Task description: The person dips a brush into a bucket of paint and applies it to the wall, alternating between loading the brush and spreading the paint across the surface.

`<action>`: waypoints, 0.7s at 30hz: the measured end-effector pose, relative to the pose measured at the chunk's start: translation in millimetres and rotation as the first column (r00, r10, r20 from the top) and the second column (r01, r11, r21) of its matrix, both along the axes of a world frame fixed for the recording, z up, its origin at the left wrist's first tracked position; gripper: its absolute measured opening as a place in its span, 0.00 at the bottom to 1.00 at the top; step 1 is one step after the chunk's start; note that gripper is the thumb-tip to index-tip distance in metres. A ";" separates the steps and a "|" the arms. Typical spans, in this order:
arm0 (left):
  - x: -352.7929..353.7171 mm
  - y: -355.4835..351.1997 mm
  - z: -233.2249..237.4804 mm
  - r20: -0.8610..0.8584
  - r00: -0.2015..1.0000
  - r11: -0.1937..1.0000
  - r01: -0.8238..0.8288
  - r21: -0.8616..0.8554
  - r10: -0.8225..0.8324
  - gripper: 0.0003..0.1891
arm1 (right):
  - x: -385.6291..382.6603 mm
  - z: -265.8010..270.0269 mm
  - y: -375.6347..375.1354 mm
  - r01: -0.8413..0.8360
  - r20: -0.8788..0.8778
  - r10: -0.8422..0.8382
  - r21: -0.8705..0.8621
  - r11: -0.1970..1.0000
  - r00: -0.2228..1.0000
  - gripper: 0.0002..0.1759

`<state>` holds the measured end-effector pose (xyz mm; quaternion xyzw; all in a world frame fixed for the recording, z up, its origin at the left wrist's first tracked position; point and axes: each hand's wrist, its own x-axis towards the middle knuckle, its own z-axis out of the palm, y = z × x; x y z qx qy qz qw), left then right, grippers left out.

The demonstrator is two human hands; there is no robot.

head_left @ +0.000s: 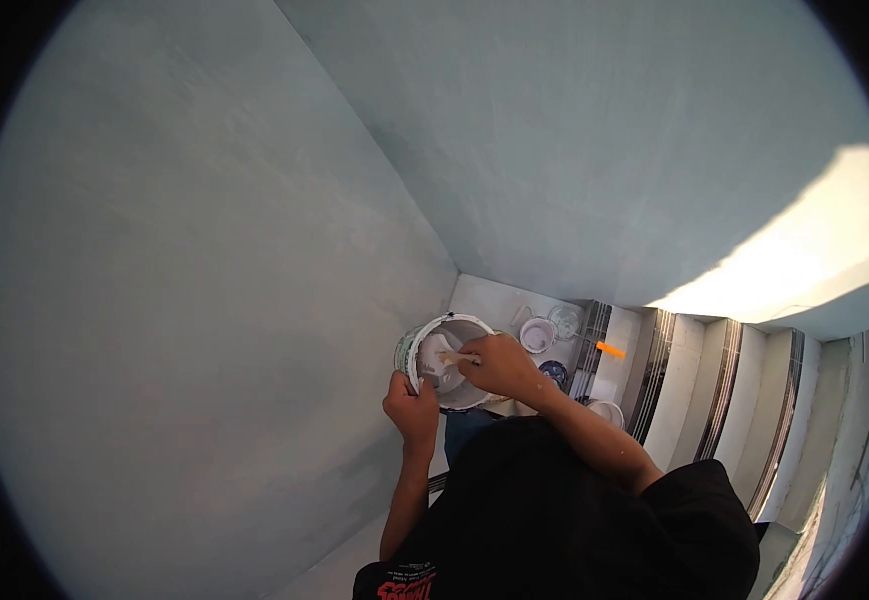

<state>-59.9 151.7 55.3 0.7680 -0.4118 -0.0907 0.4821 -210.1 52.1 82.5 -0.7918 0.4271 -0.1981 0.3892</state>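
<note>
Bucket [413, 350] is held, apparently tilted, near the stairs [670, 395], its rim pinched by the left hand [412, 408]; a small tool [460, 357] is clasped inside by the right hand's closed fingers [487, 362]. If the one-sided grip were loosened by a hard push, pale paste [434, 366] could be spilled.

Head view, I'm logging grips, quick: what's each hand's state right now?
Left hand: closed on the bucket rim.
Right hand: closed on a brush at the bucket's mouth.

Pale floor [476, 290] beneath small containers [537, 336]
</note>
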 end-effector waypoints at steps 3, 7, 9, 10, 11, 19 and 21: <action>-6.4 2.9 -5.9 -0.083 0.994 0.997 -0.064 0.034 0.067 0.17 | -46.0 -1.5 -7.5 -0.029 0.051 0.022 0.153 0.988 0.998 0.17; -3.7 3.0 -31.6 -0.212 0.970 0.992 -0.116 0.045 0.123 0.16 | -81.1 -2.8 -24.6 -0.065 0.125 0.016 0.404 0.912 0.992 0.19; 3.0 2.3 -46.1 -0.224 0.965 0.990 -0.120 0.073 0.133 0.16 | -81.5 -20.2 -28.4 -0.076 0.164 0.006 0.428 0.901 0.986 0.18; 6.3 2.7 -54.7 -0.226 0.964 0.989 -0.121 0.090 0.139 0.16 | -81.3 -33.0 -29.4 -0.083 0.187 -0.002 0.442 0.893 0.982 0.18; 10.6 2.1 -68.3 -0.259 0.954 0.986 -0.125 0.113 0.151 0.16 | -80.4 -47.5 -32.5 -0.091 0.199 -0.017 0.523 0.847 0.980 0.18; 30.0 9.7 -221.9 -0.493 0.816 0.940 -0.171 0.294 0.302 0.13 | -55.8 -190.9 -51.0 -0.118 0.254 -0.157 0.805 0.581 0.954 0.17; 39.1 11.1 -270.3 -0.466 0.826 0.931 -0.179 0.317 0.318 0.11 | -49.0 -252.6 -51.0 -0.121 0.259 -0.170 0.816 0.566 0.951 0.16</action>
